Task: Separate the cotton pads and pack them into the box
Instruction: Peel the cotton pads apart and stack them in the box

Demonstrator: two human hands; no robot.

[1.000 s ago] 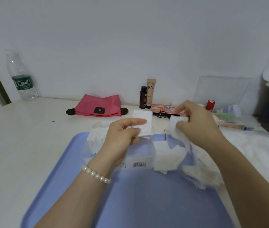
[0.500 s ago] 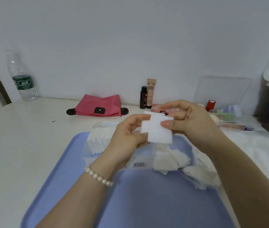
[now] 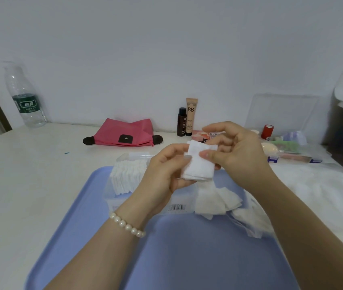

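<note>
Both hands hold a small stack of white cotton pads (image 3: 199,164) above the far end of the blue tray (image 3: 179,258). My left hand (image 3: 164,176) grips the stack from the left, thumb on its front face. My right hand (image 3: 235,151) pinches its right edge between thumb and fingers. Below them stands a clear plastic box (image 3: 124,197) with a barcode label, and a row of pads (image 3: 127,176) stands upright in its left part. Loose pads (image 3: 216,200) lie heaped on the tray to the right of the box.
Along the back wall stand a water bottle (image 3: 27,99), a pink pouch (image 3: 124,133), a dark small bottle (image 3: 182,122) and a BB tube (image 3: 191,116). A clear lid (image 3: 281,111) leans at the back right over assorted cosmetics. White fluffy material (image 3: 321,185) covers the table's right side.
My hands came together from apart. The pad from my right hand joined the one in my left, and both hands now hold the stack, slightly lower than before.
</note>
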